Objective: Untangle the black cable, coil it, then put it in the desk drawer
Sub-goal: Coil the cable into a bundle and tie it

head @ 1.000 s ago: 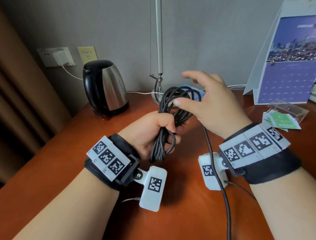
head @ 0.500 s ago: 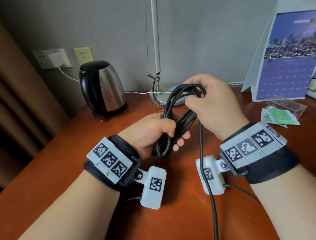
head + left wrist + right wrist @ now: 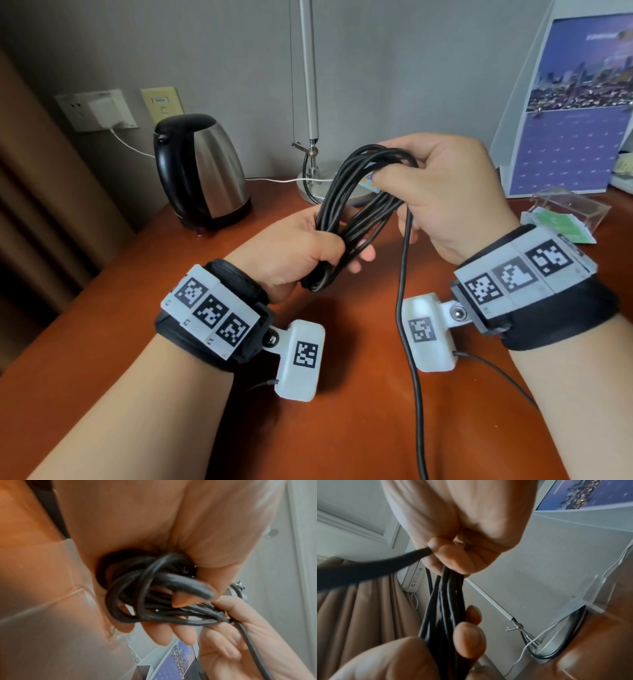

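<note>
The black cable (image 3: 356, 209) is gathered into a long bundle of several loops, held above the reddish wooden desk (image 3: 342, 428). My left hand (image 3: 301, 246) grips the lower end of the bundle (image 3: 150, 601) in a fist. Its upper end is gripped by my right hand (image 3: 442, 192), fingers curled round the strands (image 3: 447, 601). One loose strand (image 3: 407, 325) hangs from my right hand, passes the right wrist camera and runs off the bottom of the head view. No desk drawer is in view.
A black and steel kettle (image 3: 202, 171) stands at the back left. A lamp base and pole (image 3: 310, 102) sit behind the hands. At the back right stand a calendar (image 3: 575, 120) and a clear plastic holder (image 3: 572, 209) with green packets.
My right hand has closed its fingers round the top of the loops and drawn them to the right. The bundle now slants from lower left to upper right. The left hand's grip is unchanged.
</note>
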`<state>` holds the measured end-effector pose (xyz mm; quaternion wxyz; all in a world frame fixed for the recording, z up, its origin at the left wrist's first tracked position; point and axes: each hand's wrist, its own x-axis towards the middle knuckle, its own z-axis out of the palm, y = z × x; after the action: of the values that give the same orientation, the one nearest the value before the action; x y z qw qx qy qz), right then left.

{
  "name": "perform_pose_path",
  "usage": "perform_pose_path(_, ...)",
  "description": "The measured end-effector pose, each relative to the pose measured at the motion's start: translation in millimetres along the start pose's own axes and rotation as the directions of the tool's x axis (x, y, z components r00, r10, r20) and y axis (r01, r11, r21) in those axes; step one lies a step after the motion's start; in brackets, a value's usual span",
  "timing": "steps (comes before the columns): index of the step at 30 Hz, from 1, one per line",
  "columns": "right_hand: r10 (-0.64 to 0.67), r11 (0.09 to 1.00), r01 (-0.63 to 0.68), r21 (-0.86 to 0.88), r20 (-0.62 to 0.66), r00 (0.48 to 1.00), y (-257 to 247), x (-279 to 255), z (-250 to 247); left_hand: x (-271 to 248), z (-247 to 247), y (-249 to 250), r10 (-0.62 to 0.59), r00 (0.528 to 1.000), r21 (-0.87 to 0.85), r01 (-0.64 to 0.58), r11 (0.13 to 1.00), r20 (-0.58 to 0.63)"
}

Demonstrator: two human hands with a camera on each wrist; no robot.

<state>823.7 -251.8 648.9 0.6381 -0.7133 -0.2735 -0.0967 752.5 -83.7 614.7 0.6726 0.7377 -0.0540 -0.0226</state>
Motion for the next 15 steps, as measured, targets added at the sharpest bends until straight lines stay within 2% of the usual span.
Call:
perform_pose_path(3, 0.007, 0.998, -0.006, 0.07, -0.018, 1.0, -2, -1, -3, 2, 2, 2, 0.005, 1.0, -0.046, -0.005, 0.999, 0.0)
perform_pose_path(5, 0.03, 0.994, -0.027, 0.105, -0.026, 0.999, 1, -1, -3, 1, 2, 1, -0.007, 0.999, -0.101, 0.011, 0.995, 0.041)
perform_pose_path(11, 0.11, 0.98, -0.119, 0.156, 0.07, 0.991, 9, 0, 0, -8, -6, -2, -0.042, 0.977, -0.325, 0.109, 0.939, 0.207)
perform_pose_path(15, 0.14, 0.971, -0.156, 0.184, 0.095, 0.986, 12, -2, -2, -7, -6, 0, -0.078, 0.966, -0.427, 0.18, 0.886, 0.246)
